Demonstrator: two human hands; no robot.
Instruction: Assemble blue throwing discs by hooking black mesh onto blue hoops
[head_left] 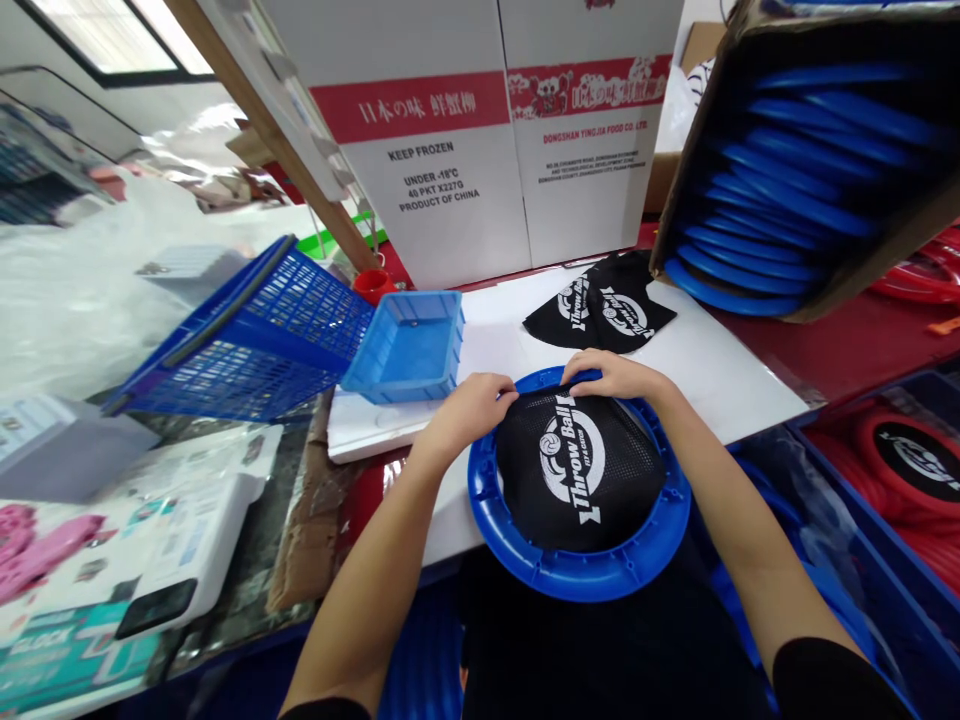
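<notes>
A blue plastic ring (pixel 577 575) lies tilted at the front edge of the white work board, close to my body. Inside it sits a black mesh fabric disc (pixel 634 450) with a white "Throw Ball" print. At the ring's far left rim, my left hand (pixel 480 405) is closed, its thumb and fingers pinching the fabric's edge. My right hand (pixel 615 376) pinches the same edge farther right, fingers bent over the far rim. What lies under the fingertips is partly hidden. Beyond the ring lie loose black printed fabric pieces (pixel 604 305), overlapping each other.
A shallow light-blue bin (pixel 420 345) and a blue basket (pixel 247 340) stand left. White cartons (pixel 465 230) rise behind. At right, an open cardboard box (pixel 664 225) holds several blue rings; below it, a blue crate (pixel 847 500) stands near red discs (pixel 892 500).
</notes>
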